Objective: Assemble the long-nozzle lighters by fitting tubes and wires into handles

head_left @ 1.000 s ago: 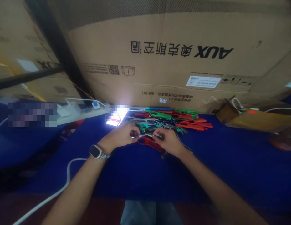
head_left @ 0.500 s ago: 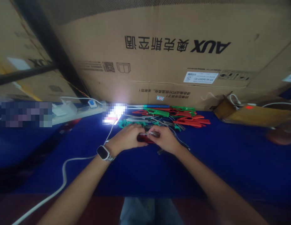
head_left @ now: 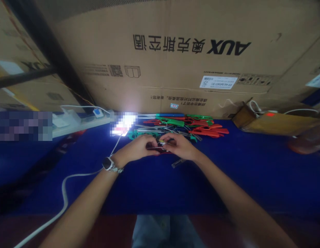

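My left hand (head_left: 142, 148) is closed around the left end of a dark red plastic piece (head_left: 162, 152), which lies low between both hands. From the right, my right hand (head_left: 179, 146) pinches a thin white wire (head_left: 162, 144) over the red piece, its fingertips close to a small yellowish part (head_left: 161, 141). Fingers hide much of this work. Just below my right hand, a small clear plastic piece (head_left: 178, 163) rests on the blue cloth. Behind the hands lie red plastic handles (head_left: 209, 130), green plastic handles (head_left: 175, 122) and thin metal rods (head_left: 149, 131).
A glaring phone-like screen (head_left: 124, 124) stands left of the handles, with a white cable (head_left: 64, 193) running past my left wrist. A white power strip (head_left: 85, 121) lies farther left. A large cardboard box (head_left: 170, 69) walls off the back; a smaller open carton (head_left: 276, 124) sits right.
The dark brownish part seen at my right fingertips before no longer shows there; the fingers now pinch around the white wire. The whole view has shifted slightly.
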Tool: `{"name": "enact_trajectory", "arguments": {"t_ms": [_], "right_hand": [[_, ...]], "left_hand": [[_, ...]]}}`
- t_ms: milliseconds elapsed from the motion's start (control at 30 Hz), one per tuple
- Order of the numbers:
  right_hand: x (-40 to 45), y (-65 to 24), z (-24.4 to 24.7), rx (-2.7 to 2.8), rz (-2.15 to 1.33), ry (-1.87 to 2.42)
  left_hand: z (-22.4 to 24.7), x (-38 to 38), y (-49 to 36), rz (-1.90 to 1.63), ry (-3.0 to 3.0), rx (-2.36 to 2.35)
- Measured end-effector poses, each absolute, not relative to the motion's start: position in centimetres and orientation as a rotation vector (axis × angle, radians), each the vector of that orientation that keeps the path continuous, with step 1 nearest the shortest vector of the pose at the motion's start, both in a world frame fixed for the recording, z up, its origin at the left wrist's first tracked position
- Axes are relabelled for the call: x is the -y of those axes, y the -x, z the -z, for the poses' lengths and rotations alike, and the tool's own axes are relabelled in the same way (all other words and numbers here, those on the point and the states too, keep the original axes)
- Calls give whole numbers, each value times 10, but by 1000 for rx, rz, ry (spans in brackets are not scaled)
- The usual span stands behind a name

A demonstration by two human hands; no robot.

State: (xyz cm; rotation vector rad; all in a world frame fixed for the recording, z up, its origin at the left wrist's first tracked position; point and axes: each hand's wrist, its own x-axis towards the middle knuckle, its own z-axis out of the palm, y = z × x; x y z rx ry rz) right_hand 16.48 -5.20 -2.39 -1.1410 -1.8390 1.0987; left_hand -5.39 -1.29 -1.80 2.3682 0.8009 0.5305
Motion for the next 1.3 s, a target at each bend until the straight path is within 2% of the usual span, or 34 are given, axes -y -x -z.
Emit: {"name": "enact_trajectory", "arguments": {"t_ms": [100,333,567,967,1300], "right_hand": [[50,-173,24,1813,-1211,1075],[52,-171,32,1764,-1241,1063],[56,-168,29,1875,-942,1113],[72,-173,12,2173,-579,1453],[66,-165,22,2029,-742,1381]], "left_hand": [[17,14,54,-556,-2352,-793],[19,14,51,-579,-2356,-734],[24,10,53,-519,-2344,-765],[18,12,58,-509,-2367,-800],[19,20,46,-546,-2432,-769]]}}
